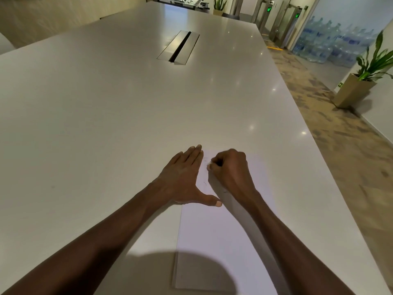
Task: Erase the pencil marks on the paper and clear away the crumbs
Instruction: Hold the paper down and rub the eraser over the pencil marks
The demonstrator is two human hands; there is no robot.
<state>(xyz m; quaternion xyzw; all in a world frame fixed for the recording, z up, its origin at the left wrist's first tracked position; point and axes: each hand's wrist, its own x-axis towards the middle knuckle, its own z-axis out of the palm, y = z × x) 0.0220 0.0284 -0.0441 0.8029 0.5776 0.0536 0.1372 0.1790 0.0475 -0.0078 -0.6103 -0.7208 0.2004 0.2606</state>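
Left hand (182,177) flat, open, pinning paper (214,231). Right hand (230,169) fisted around eraser (209,165). Faint marks (205,183) between hands remain; crumb clearing pending.

No readable text anywhere. Green lit signs (269,9) on gates far right, small green sign (340,84) by near-right planter (352,90): symbols only, too small to read.

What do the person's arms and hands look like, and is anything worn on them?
Both forearms are bare, with no sleeves in view. The left hand and right hand show no gloves, rings, watch or bracelet. The fingernails are short and unpainted.
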